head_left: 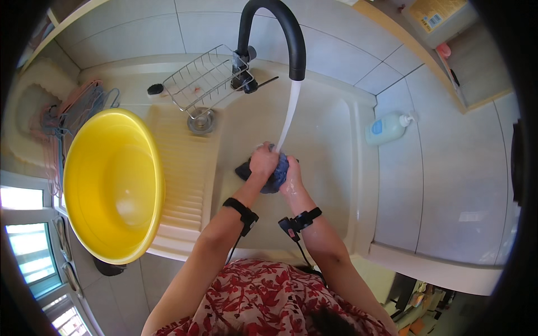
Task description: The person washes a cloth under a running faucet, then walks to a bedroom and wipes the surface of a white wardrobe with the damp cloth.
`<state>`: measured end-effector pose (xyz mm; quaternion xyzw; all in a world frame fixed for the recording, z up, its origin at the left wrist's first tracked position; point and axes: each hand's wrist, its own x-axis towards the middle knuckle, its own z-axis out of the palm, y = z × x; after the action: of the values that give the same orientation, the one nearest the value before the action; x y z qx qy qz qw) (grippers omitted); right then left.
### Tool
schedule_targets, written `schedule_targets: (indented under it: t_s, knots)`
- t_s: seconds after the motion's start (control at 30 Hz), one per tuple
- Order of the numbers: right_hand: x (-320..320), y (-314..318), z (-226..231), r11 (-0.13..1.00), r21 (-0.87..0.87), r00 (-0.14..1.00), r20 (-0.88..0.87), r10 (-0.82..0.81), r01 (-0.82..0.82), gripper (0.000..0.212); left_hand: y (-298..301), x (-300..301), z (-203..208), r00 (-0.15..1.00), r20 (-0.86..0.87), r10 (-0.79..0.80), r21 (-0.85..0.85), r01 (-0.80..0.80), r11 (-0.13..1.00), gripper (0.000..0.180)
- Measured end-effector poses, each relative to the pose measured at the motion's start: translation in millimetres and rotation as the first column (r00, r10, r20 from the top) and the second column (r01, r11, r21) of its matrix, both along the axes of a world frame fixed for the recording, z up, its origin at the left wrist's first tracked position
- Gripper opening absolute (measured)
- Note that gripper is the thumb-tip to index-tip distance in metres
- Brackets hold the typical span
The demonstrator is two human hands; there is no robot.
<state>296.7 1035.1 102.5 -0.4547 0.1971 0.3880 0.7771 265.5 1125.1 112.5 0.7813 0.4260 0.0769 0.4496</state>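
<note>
A wet blue and dark-grey cloth (271, 185) is bunched between my hands in the cream sink basin (330, 207). My left hand (263, 161) is closed over its upper left part. My right hand (291, 177) grips it from the right side, its fingertips hidden behind the fabric. From the curved black tap (298, 61) a stream of water (289, 115) falls onto the cloth between the two hands. A dark end of the fabric sticks out to the left, below my left hand.
On the ribbed washboard (182, 190) at left stands a yellow basin (115, 185). Behind it are several hangers (84, 106). A wire rack (207, 78), a metal drain strainer (200, 121) and a small black brush (155, 89) lie near the tap. At right stands a pump bottle (386, 128).
</note>
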Motion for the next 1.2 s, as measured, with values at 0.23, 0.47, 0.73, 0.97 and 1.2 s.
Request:
schedule_targets:
  t_s: [0.23,0.47,0.73,0.97,1.2]
  knots:
    - [11.7,-7.1,-7.6,0.962,0.215,0.984,-0.027,0.176,-0.166,0.034,-34.6,-6.6,23.7,0.997,0.013,-0.075,0.025,0.074,0.997,0.029]
    - [17.6,-30.5,-22.3,0.982,0.164,0.991,0.113,0.074,-0.092,0.03,-51.5,-13.1,34.6,0.956,0.173,-0.238,0.132,0.217,0.967,0.031]
    - [22.5,-18.4,35.7,0.957,-0.155,0.926,0.253,0.28,-0.247,0.029,26.8,-20.6,22.5,0.869,0.121,-0.48,0.292,0.431,0.854,0.037]
    - [29.1,-25.8,23.7,0.715,-0.606,0.307,0.647,0.698,-0.348,0.059,38.8,-17.4,40.4,0.819,-0.035,-0.573,-0.029,0.572,0.82,0.038]
    - [37.6,-36.2,-20.0,0.566,-0.653,0.353,0.442,0.825,-0.503,0.054,16.7,-9.6,73.5,0.868,0.464,-0.176,-0.275,0.33,0.903,0.03]
